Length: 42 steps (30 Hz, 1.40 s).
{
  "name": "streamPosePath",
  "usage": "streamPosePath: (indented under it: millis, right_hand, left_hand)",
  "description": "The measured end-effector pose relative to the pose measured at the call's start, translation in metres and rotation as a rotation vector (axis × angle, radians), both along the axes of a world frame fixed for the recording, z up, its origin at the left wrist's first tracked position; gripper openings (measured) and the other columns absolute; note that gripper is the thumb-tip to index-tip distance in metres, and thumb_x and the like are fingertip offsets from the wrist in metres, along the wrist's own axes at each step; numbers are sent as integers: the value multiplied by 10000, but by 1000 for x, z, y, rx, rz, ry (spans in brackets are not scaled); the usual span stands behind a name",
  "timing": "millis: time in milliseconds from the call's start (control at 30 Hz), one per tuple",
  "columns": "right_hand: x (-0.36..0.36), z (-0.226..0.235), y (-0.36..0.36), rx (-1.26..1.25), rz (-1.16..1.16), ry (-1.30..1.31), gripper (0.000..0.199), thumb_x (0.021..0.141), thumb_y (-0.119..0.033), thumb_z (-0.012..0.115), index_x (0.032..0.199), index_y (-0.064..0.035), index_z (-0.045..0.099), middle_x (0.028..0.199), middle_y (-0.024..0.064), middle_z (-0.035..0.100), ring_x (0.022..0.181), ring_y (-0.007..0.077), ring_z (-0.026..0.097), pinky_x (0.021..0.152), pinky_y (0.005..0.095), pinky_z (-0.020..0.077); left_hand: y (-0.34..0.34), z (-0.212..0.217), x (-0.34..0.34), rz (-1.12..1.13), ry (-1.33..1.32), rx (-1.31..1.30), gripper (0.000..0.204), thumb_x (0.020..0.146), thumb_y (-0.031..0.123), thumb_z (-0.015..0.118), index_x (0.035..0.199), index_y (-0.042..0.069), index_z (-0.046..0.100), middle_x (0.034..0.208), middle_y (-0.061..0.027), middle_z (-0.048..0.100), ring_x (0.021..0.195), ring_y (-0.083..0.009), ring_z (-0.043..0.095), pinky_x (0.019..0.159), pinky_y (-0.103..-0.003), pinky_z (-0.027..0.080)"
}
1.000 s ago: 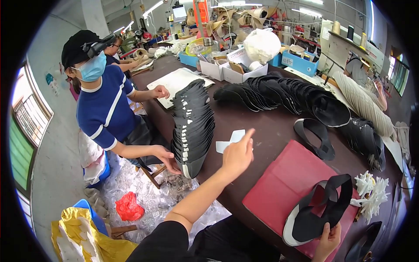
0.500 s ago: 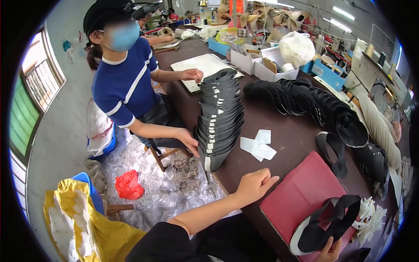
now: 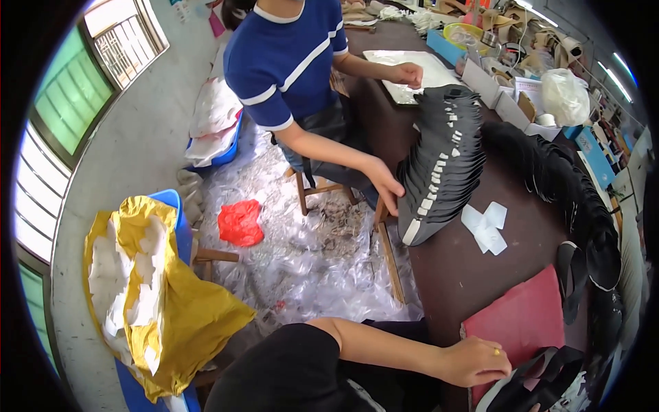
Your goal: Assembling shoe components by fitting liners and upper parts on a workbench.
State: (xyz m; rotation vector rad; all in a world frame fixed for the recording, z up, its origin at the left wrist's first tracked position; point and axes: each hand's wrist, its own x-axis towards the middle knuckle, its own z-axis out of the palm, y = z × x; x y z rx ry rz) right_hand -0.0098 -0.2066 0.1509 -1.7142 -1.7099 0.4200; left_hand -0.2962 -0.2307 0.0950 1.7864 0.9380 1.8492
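Note:
My left hand (image 3: 478, 361) is at the near edge of the table, over the lower left of a red pad (image 3: 518, 312). Its fingers curl closed at the edge of a black shoe upper (image 3: 549, 376) with a pale rim. What they pinch, if anything, is hidden. Of my right hand (image 3: 535, 408) only a sliver shows at the bottom edge, below the upper; its fingers cannot be made out. A tall stack of black shoe uppers (image 3: 443, 161) with white tabs leans on the table ahead. A co-worker's hand (image 3: 386, 182) touches its near end.
White paper pieces (image 3: 486, 228) lie on the brown table (image 3: 439, 275). More black uppers (image 3: 549, 158) run along the right, with a black looped piece (image 3: 571, 278) beside the pad. Left stand a yellow sack (image 3: 175, 309) of white scraps and a red bag (image 3: 240, 222) on the plastic-covered floor.
My left hand has come down and right, from above the pad to the black upper. The view has swung left, and less of my right hand shows. The co-worker's hand stays at the stack.

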Motion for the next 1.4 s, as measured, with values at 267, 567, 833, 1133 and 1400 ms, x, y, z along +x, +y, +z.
streamPosePath:
  millis: [267, 567, 833, 1133, 1400]
  right_hand:
    - [69, -85, 54, 180, 38, 506, 345, 939, -190, 545, 1238, -30, 609, 1165, 217, 636, 1035, 353, 604, 960, 396, 465]
    - [58, -115, 74, 182, -122, 823, 460, 843, -286, 679, 1268, -115, 625, 1267, 179, 598, 1135, 372, 586, 1065, 464, 401]
    - [10, -39, 69, -98, 86, 858, 347, 986, -174, 574, 1302, -31, 553, 1159, 98, 661, 940, 138, 654, 778, 201, 502]
    - [72, -19, 159, 368, 63, -166, 366, 984, -147, 564, 1317, 4, 560, 1346, 139, 560, 1207, 178, 536, 1015, 285, 411]
    - [10, 79, 144, 165, 94, 710, 427, 954, -164, 583, 1345, 3, 535, 1235, 124, 626, 1075, 142, 600, 915, 223, 448]
  left_hand:
    - [11, -42, 67, -65, 389, 86, 62, 851, 101, 605, 893, 60, 586, 906, -83, 574, 882, -260, 521, 848, -384, 421]
    - [22, -61, 96, 70, 526, 74, 234, 779, 221, 641, 942, 55, 622, 941, -112, 603, 939, -280, 504, 904, -397, 370]
    - [17, -51, 118, 98, 852, 315, 257, 827, 177, 558, 1002, -4, 610, 1102, -155, 584, 967, -281, 484, 910, -346, 376]
    - [47, -34, 121, -200, 956, -23, 404, 900, 284, 546, 1159, -24, 576, 1154, -150, 595, 957, -273, 536, 876, -349, 401]
    - [121, 5, 92, -1056, -279, -774, 443, 992, 377, 513, 1281, 43, 537, 1143, -115, 617, 900, -238, 627, 773, -335, 466]
